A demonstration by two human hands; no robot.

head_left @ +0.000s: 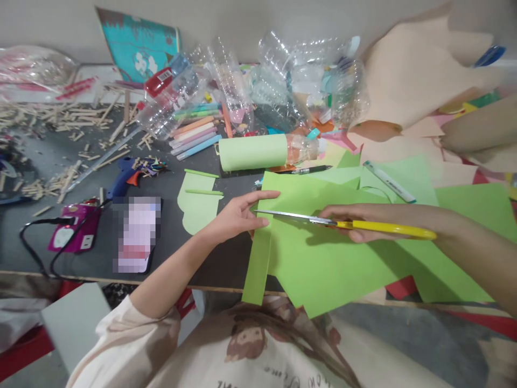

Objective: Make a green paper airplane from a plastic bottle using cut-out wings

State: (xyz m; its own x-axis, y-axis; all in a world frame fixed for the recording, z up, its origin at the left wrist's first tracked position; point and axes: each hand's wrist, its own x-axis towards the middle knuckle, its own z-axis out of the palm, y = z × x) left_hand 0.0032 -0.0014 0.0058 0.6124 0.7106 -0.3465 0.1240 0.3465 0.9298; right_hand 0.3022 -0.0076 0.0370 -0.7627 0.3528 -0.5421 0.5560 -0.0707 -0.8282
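Green paper (323, 264), seemingly thin and floppy, lies pinned beside the cut under the flat, open-fingered left hand (238, 215), while the right hand (365, 229) clamps the scissors (388, 229).

Your left hand (238, 215) lies flat, fingers stretched rightward, forearm angling up from the lower left — your right hand (355, 215) reaches in from the right, fingers curled in a closed grip

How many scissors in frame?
1. The yellow-handled scissors are gripped in the right hand, with the blades lying across the green paper and pointing toward the left hand. More may be hidden under the plastic bottles or loose sheets.
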